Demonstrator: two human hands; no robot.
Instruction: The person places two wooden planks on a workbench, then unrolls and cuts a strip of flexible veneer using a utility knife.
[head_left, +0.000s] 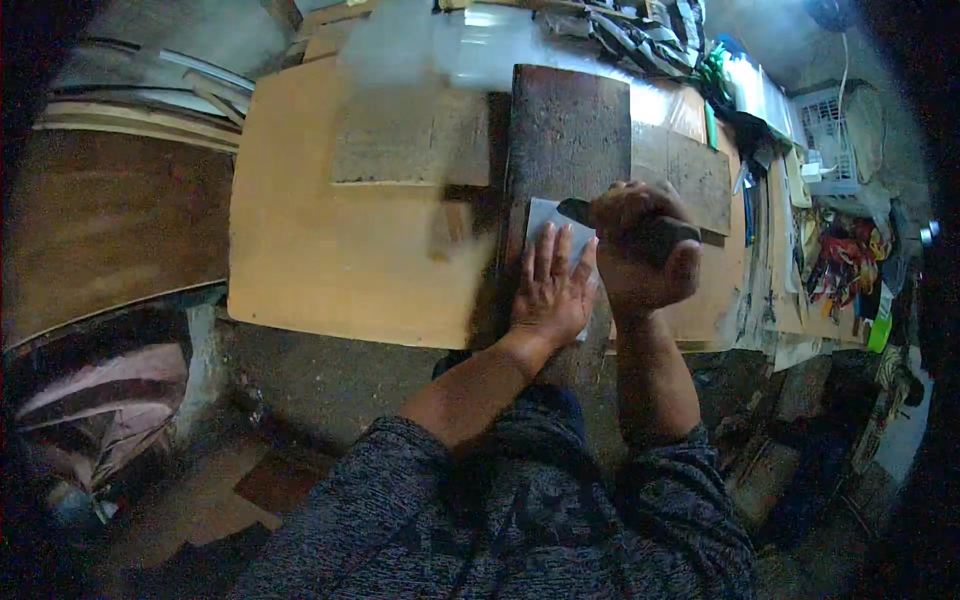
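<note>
A pale grey sheet (543, 210) lies on a long dark wooden board (570, 125) in the middle of the worktable. My left hand (550, 290) rests on the sheet with its fingers lying flat and slightly spread. Just to its right, my right hand (645, 245) is closed round a tool with a dark handle and a short dark blade (575, 210), which looks like a knife. The blade is over the upper part of the sheet; whether it touches the sheet I cannot tell. The hand covers much of the tool.
The tan worktable (300, 250) carries flat weathered panels (400, 140) either side of the board. Rolls and bundles (740, 90) lie at the back right, beside a white plastic crate (830, 135) and a colourful tangled pile (850, 255). A brown wooden sheet (120, 230) stands at the left.
</note>
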